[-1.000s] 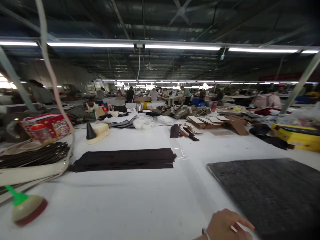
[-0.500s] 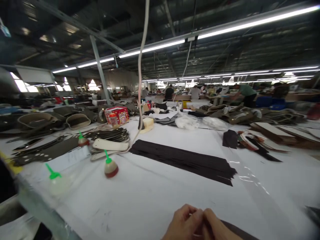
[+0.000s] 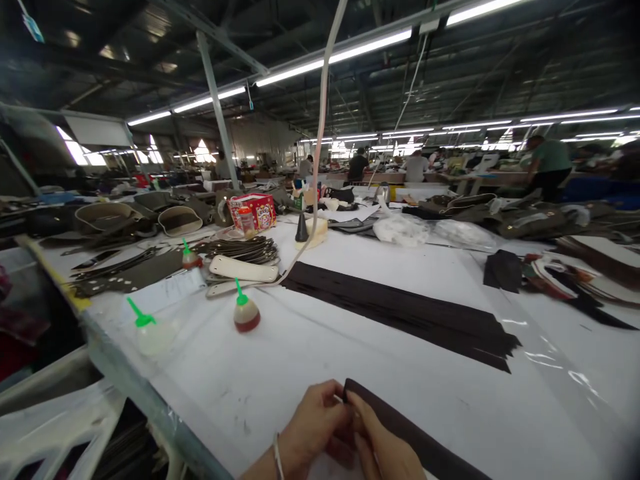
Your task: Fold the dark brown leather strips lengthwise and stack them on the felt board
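A long dark brown strip point(image 3: 425, 430), which looks like leather or fabric, runs from my fingers to the bottom edge of the view. My left hand point(image 3: 317, 423), with a pale band at the wrist, pinches its far end. Right beside it, my right hand point(image 3: 383, 437) grips the same end, thumb and fingers pressed together. The fingertips of both hands nearly meet. Beyond them a stack of similar dark strips point(image 3: 395, 310) lies flat on the white table point(image 3: 240, 393).
Green-tipped glue bottles point(image 3: 247, 315) stand at the left, near pale leather pieces point(image 3: 243, 268). A hose point(image 3: 321, 127) hangs down to the tabletop. Clear plastic bags point(image 3: 400, 230) and a red box point(image 3: 254, 211) are farther back. People point(image 3: 547, 163) work in the distance.
The view has swung left and down. My hands now appear farther left and higher in the picture, and more of the dark strip shows between them and the bottom edge.
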A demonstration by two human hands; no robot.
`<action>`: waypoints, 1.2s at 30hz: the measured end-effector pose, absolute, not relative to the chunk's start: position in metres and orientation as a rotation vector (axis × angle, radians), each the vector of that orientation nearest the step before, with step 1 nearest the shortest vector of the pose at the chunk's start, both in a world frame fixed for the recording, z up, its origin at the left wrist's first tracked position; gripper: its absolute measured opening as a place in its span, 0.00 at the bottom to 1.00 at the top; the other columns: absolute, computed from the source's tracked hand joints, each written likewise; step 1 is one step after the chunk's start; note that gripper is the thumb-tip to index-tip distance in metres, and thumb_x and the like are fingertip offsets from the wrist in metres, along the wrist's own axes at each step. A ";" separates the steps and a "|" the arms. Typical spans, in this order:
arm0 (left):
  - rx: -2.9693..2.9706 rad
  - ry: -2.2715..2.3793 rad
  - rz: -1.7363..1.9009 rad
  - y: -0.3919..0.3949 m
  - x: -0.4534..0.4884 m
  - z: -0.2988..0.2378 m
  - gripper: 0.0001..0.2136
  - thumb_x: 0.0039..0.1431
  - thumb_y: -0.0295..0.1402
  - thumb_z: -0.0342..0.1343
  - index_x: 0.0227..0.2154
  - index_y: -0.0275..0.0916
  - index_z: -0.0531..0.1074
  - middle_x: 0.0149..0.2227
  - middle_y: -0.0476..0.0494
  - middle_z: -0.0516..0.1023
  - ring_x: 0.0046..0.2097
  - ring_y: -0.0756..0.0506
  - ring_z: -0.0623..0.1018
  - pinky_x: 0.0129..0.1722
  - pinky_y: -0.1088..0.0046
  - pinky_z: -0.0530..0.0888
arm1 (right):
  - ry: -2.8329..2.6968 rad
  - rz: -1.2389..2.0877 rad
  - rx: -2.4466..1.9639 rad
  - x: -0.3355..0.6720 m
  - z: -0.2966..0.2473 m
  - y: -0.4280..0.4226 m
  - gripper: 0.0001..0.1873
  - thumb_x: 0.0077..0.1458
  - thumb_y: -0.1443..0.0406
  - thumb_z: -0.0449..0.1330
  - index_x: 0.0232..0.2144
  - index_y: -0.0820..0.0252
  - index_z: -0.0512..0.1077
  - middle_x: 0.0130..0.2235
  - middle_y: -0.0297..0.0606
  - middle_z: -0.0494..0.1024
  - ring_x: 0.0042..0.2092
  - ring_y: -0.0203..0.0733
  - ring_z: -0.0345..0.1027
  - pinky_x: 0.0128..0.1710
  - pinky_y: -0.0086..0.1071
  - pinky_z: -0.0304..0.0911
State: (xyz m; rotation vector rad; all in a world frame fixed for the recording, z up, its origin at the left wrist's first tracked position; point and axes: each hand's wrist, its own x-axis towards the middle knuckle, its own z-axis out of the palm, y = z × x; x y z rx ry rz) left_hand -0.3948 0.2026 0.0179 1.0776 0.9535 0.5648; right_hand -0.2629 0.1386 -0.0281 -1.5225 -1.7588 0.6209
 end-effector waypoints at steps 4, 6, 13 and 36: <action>1.224 1.007 0.604 0.210 -0.397 0.025 0.11 0.47 0.38 0.55 0.30 0.36 0.70 0.25 0.49 0.72 0.24 0.48 0.73 0.21 0.75 0.66 | -1.765 0.774 -1.441 -0.261 -0.016 0.142 0.25 0.63 0.62 0.42 0.60 0.61 0.60 0.39 0.44 0.78 0.37 0.44 0.73 0.41 0.34 0.67; 1.315 1.028 0.672 0.211 -0.398 0.027 0.07 0.46 0.34 0.57 0.29 0.36 0.71 0.27 0.49 0.73 0.29 0.48 0.73 0.26 0.76 0.67 | -1.762 0.866 -1.414 -0.259 -0.009 0.144 0.26 0.62 0.62 0.43 0.60 0.62 0.59 0.31 0.39 0.77 0.31 0.42 0.72 0.38 0.33 0.66; 1.491 1.089 0.834 0.214 -0.399 0.021 0.04 0.49 0.29 0.52 0.26 0.37 0.71 0.25 0.51 0.72 0.30 0.49 0.69 0.29 0.75 0.64 | -1.761 0.909 -1.377 -0.258 0.020 0.149 0.24 0.62 0.62 0.44 0.57 0.62 0.63 0.27 0.33 0.74 0.28 0.39 0.69 0.38 0.32 0.65; 1.573 1.451 0.788 0.221 -0.469 0.008 0.14 0.47 0.25 0.52 0.39 0.38 0.68 0.31 0.47 0.74 0.29 0.47 0.74 0.31 0.68 0.74 | -2.106 0.636 -1.681 -0.300 0.014 0.203 0.11 0.53 0.74 0.57 0.37 0.56 0.70 0.38 0.32 0.74 0.41 0.43 0.64 0.42 0.38 0.48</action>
